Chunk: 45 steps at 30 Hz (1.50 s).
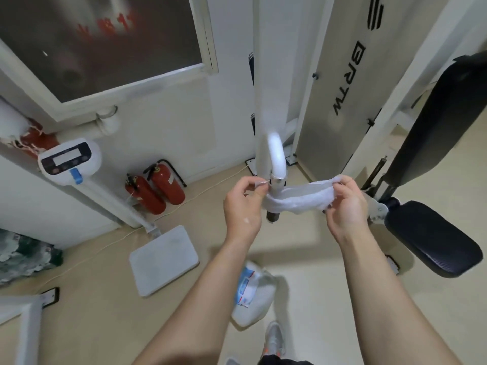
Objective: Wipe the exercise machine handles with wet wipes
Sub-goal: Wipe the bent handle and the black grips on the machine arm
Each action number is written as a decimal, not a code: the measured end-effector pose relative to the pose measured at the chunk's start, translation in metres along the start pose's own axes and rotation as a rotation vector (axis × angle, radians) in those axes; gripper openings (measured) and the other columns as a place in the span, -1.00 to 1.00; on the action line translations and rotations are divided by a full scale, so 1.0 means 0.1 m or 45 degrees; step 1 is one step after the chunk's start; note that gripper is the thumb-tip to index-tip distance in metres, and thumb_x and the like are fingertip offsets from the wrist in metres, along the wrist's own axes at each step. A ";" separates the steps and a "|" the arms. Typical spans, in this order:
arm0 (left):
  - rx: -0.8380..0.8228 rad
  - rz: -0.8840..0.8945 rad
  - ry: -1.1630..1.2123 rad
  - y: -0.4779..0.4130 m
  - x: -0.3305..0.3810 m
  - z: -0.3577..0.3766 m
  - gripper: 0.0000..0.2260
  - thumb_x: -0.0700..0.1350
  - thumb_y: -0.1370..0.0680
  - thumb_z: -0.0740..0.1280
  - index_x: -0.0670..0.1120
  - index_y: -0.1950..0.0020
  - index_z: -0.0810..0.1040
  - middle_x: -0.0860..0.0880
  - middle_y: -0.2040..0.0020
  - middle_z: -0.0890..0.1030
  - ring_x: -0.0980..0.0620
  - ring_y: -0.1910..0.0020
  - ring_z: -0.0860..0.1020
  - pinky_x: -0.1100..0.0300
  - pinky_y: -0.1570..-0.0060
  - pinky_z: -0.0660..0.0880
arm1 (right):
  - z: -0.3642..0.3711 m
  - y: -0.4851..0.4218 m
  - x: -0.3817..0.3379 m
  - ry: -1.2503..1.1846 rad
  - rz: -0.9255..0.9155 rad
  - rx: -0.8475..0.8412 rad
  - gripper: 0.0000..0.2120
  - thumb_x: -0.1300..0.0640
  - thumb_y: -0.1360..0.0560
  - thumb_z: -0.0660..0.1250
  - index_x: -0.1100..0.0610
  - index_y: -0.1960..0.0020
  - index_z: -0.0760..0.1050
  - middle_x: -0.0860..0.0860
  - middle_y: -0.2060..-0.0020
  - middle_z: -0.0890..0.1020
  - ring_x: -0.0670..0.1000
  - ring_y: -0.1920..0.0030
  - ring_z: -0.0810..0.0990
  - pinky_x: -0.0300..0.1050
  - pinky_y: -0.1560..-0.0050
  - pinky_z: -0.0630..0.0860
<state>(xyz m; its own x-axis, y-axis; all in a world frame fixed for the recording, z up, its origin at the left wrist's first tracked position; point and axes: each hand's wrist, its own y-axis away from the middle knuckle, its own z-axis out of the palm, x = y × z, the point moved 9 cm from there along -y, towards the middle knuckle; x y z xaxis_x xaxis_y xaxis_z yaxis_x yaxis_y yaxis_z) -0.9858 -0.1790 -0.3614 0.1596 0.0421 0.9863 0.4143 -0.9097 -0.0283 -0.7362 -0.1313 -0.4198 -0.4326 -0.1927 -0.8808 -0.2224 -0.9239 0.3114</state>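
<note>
Closest in, below both forearms and nearer than the grip, a grey shoe (pixel 274 338) stands on the beige floor. Just beyond it lies a soft white pack with a blue label (pixel 251 296).

Up at the grip itself, the left hand (pixel 243 205) has thumb and fingertips pressed together on one end of the wet wipe (pixel 297 198). The right hand (pixel 346 206) pinches the other end, fingers curled over the bunched edge. Between the two hands the wipe is drawn out in a band that loops round the handle (pixel 276 164). It sits just beneath the chrome collar, and the handle's dark end sticks out below it. The handle stands hard against the left hand's fingertips, and its white curved tube rises away from the grip.

Down to the left of the grip, a white scale platform (pixel 163 259) lies flat on the floor, with its display head (pixel 69 159) on a post further left. Two red fire extinguishers (pixel 155 191) lean by the wall, left of the left hand.

To the right of the right hand is a black seat pad (pixel 432 238), with a black back pad (pixel 442 114) above it. Behind the handle stands the machine's grey panel (pixel 340 83), lettered BRTW. Farthest off, up and left, is a frosted window (pixel 100 43).
</note>
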 end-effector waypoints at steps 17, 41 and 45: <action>-0.152 -0.086 -0.007 -0.25 0.04 0.24 -0.73 -0.42 -0.52 0.32 -0.14 -0.14 0.54 0.03 -0.05 0.64 0.38 0.29 0.52 0.50 0.15 0.45 | 1.03 -0.17 0.15 0.215 -0.078 0.007 -0.71 0.32 -0.46 0.23 -0.03 0.13 0.61 0.02 0.16 0.65 0.07 0.13 0.61 0.11 -0.03 0.60; -0.405 -0.039 -0.174 -0.33 0.00 0.41 -0.70 -0.25 -0.60 0.30 -0.04 -0.31 0.50 0.01 -0.22 0.63 0.02 -0.24 0.56 0.22 -0.17 0.44 | 0.95 0.13 0.00 0.494 0.026 0.071 -0.67 0.28 -0.48 0.26 0.09 0.44 0.37 -0.11 0.56 0.40 -0.07 0.52 0.31 -0.26 0.47 0.27; -0.461 -0.083 -0.136 -0.36 -0.04 0.37 -0.74 -0.16 -0.63 0.33 -0.02 -0.31 0.42 0.05 -0.11 0.63 0.08 -0.15 0.58 0.37 -0.03 0.44 | 0.96 0.26 0.06 0.046 0.096 -0.090 -0.63 0.09 -0.67 0.11 0.13 0.20 0.57 0.03 0.42 0.65 0.03 0.38 0.57 -0.11 0.28 0.44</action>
<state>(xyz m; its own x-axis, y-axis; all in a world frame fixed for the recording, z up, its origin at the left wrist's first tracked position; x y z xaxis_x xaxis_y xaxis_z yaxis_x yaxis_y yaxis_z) -0.9685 -0.1309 -0.3698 0.2438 0.1302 0.9611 0.0867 -0.9899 0.1121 -0.8288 -0.1249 -0.3830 -0.4134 -0.2729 -0.8687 -0.1276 -0.9273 0.3520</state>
